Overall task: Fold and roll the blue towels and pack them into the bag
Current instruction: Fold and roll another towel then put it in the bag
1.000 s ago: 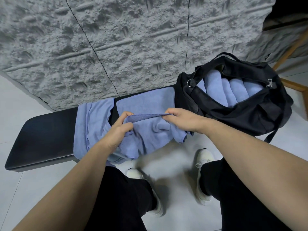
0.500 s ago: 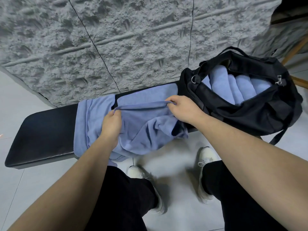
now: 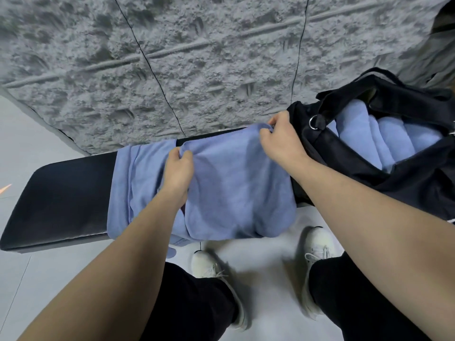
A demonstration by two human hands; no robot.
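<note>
Since the earlier frame both hands have carried the soft blue terry towel (image 3: 236,188) edge away from the body toward the rough grey wall (image 3: 172,57), so it now drapes across the padded black bench (image 3: 66,193), long axis front to back. Left hand (image 3: 178,168) and right hand (image 3: 280,141) each pinch a far corner. Rolled blue towels (image 3: 379,136), apparently four, lie in the black fabric bag (image 3: 406,188) alongside.

1. No readable text, labels, brands or numbers anywhere in view.
2. Small tag at the near hem of the blue towel (image 3: 236,190), hanging over the bench (image 3: 66,193) edge: too blurred to read.
</note>
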